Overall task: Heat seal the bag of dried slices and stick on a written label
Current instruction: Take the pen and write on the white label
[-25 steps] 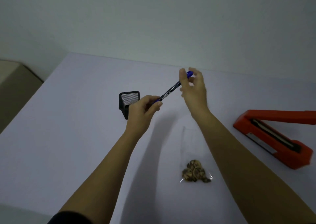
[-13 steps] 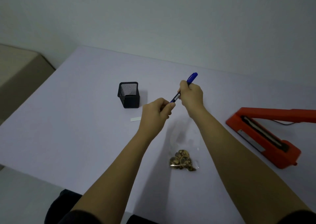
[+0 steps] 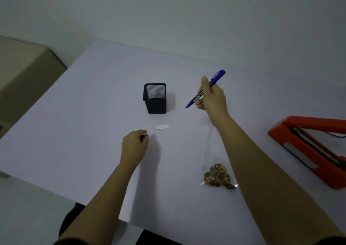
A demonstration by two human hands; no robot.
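Half a second earlier both hands had met over the pen; here they had parted. The left hand (image 3: 134, 145), down and to the left of the pen holder (image 3: 155, 98), was curled around a small dark blue piece showing at its fingertips, probably the pen cap (image 3: 144, 136), though too little of it showed to be sure. Just below the pen holder, between it and that hand, lay the small white label (image 3: 162, 127), flat on the table (image 3: 74, 113) and seemingly blank. To the right of the pen holder the right hand (image 3: 212, 98) held the blue pen (image 3: 205, 90) in a writing grip, its bare tip pointing down and left, clear of the table. The pen looked uncapped and ready, so writing on the label seemed the step at hand.

Well below and right of the pen holder lay the clear bag (image 3: 218, 170) with the dried slices (image 3: 217, 176) bunched at its near end. Its upper part was almost invisible against the table and partly behind the right forearm, so whether a seal line ran across it could not be told. Far right of the pen holder, the orange heat sealer (image 3: 309, 149) stood open, cut off by the frame edge.
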